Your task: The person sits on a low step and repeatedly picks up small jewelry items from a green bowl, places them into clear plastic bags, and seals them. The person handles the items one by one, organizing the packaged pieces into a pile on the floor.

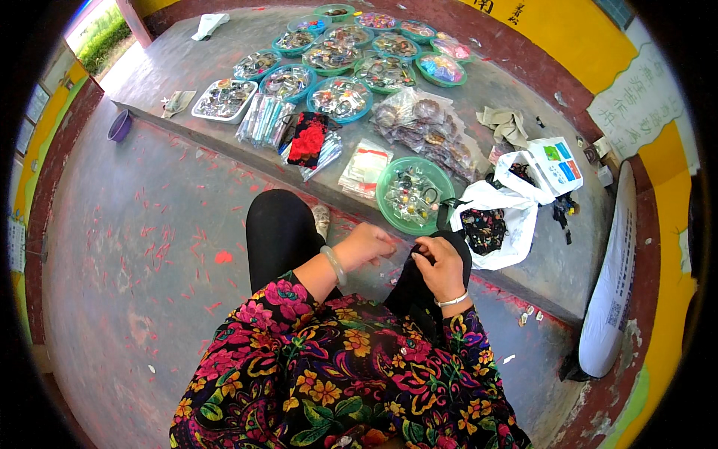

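Observation:
Above my lap, my left hand (364,245) and my right hand (441,267) are held a short way apart. The left one has its fingers curled together. On the right, thumb and fingers are pinched over my knee. Whatever either hand holds is too small to make out. Just beyond them, on the raised ledge, stands a green basket (389,208) of small clear packets with little accessories. Right of it lies an open white plastic bag (516,243) with a dark, multicoloured heap of small pieces (484,227) inside.
Several round baskets (340,114) of small goods cover the ledge (213,133) farther back. Near them are a white tray (241,116), clear bags of brown items (430,123) and flat packets (365,168). A purple bucket (120,126) stands on the floor at left.

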### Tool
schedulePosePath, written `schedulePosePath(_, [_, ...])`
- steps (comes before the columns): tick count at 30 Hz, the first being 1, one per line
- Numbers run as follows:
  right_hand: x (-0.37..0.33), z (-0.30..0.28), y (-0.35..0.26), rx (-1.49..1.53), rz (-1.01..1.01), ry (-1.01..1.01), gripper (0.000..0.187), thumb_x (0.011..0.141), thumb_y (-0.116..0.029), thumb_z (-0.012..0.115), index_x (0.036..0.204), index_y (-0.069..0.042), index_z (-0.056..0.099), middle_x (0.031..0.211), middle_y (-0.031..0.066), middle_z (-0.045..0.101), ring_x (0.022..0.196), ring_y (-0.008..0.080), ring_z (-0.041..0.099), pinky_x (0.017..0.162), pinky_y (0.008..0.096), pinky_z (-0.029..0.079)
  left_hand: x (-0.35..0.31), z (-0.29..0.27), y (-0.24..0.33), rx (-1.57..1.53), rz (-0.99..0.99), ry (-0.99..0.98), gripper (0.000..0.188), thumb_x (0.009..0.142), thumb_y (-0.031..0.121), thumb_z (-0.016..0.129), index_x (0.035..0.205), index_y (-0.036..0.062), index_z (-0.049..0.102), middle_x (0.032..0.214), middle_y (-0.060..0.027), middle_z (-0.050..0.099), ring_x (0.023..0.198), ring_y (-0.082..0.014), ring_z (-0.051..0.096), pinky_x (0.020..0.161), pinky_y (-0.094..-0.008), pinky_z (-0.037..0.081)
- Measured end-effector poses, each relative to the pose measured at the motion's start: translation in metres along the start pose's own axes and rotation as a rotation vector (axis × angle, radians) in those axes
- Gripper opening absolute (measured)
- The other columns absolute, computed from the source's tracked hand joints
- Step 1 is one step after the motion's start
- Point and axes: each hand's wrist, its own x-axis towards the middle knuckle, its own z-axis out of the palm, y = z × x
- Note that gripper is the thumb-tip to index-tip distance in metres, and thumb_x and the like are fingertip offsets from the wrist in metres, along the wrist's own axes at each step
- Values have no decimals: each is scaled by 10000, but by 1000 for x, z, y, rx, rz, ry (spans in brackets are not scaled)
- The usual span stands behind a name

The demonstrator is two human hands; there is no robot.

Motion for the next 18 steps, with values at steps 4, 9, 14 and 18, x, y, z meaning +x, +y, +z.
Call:
schedulePosePath(4, [3, 4, -18, -233, -360, -89, 246, 710, -79, 591, 955, -52, 594, 734, 99, 568, 699, 260, 557, 629, 354, 418, -1, 8, -1, 234, 141, 143, 159, 748, 159, 642, 773, 2, 638, 638, -61, 616, 495, -121, 566, 450, -253, 459])
schedulePosePath(9, [1, 16, -20, -472, -347, -120, 36, 732, -110, 538, 752, -81, 533, 627, 64, 537, 612, 241, 543, 588, 356, 393, -1, 14, -6, 527, 312, 193, 142, 725, 167, 641, 789, 41, 657, 646, -93, 625, 524, -166, 598, 517, -293, 483])
schedulePosePath(14, [-1, 16, -15, -473, -353, -177, 43, 731, -102, 521, 697, -81, 505, 578, 73, 537, 568, 239, 547, 561, 360, 396, 2, 12, -11, 673, 401, 242, 143, 725, 183, 627, 808, 73, 664, 683, -106, 634, 581, -223, 618, 564, -323, 487])
schedulePosePath(18, [-2, 16, -14, -497, -315, -222, 44, 725, -119, 528, 731, -79, 547, 558, 90, 560, 539, 258, 566, 539, 366, 421, -1, 14, -8, 679, 432, 232, 158, 737, 203, 607, 822, 80, 660, 696, -125, 627, 604, -264, 613, 574, -349, 486])
